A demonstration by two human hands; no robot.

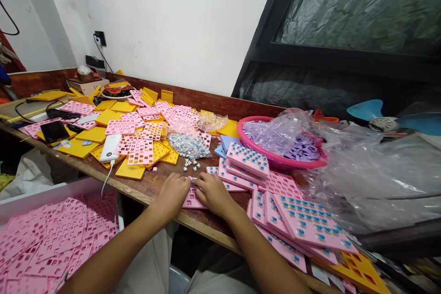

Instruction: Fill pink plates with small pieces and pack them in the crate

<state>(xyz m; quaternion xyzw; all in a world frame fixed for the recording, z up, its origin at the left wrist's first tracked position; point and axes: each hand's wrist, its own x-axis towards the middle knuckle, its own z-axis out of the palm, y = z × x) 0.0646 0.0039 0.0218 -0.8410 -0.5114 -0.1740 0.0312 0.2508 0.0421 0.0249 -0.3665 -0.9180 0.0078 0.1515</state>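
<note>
Wooden bench (151,183) by white wall (179,23); both hands' fingers curl onto pink plate (191,200).

A pink plate (191,200) with a grid of square holes lies flat near the table's front edge, mostly covered by both hands. Small white-and-blue switches (190,163) lie scattered at its 12 o'clock, spilling from a clear bag (188,143) of them just beyond.
</note>
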